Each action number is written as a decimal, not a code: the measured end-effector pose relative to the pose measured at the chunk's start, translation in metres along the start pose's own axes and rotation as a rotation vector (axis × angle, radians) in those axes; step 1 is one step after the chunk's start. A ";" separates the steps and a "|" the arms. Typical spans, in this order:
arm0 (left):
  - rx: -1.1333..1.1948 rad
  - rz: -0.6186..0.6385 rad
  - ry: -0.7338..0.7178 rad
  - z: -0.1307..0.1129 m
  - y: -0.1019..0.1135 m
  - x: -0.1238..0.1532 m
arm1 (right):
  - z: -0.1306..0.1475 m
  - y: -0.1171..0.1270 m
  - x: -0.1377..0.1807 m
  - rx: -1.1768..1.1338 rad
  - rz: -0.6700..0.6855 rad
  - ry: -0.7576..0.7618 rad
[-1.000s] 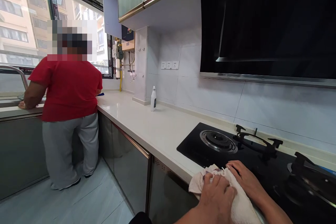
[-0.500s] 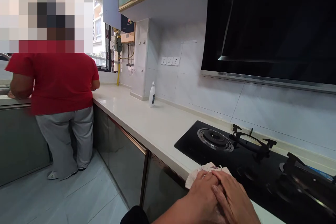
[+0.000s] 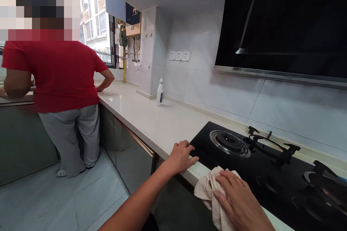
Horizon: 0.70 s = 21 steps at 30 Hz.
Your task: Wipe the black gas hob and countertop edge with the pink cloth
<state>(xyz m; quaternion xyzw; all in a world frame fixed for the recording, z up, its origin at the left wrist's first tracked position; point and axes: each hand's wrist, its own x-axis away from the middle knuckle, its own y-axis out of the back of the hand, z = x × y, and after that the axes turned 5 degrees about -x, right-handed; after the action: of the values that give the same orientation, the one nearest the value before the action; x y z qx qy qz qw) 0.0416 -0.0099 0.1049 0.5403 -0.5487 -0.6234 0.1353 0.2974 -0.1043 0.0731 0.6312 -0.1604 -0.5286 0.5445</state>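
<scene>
Though half-hidden, probably a dishcloth (image 3: 208,191)

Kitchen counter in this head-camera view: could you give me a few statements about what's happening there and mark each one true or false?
The right hand lies on a crumpled cloth. True.
The left hand is gripping the white bottle. False: it rests at the edge of the counter, away from the bottle.
A flame is burning on the black gas hob. False: no flame shows.
A person in a red shirt stands further along the counter with their back turned. True.
</scene>
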 end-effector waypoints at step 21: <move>0.315 0.119 0.153 0.016 -0.001 -0.018 | 0.020 -0.042 -0.160 0.138 -0.026 -0.158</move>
<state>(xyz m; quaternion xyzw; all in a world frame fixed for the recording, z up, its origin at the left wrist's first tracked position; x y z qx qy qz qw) 0.0360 0.0123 0.1103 0.5672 -0.6586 -0.4779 0.1269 0.2025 0.0252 0.1192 0.6253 -0.2306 -0.5717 0.4785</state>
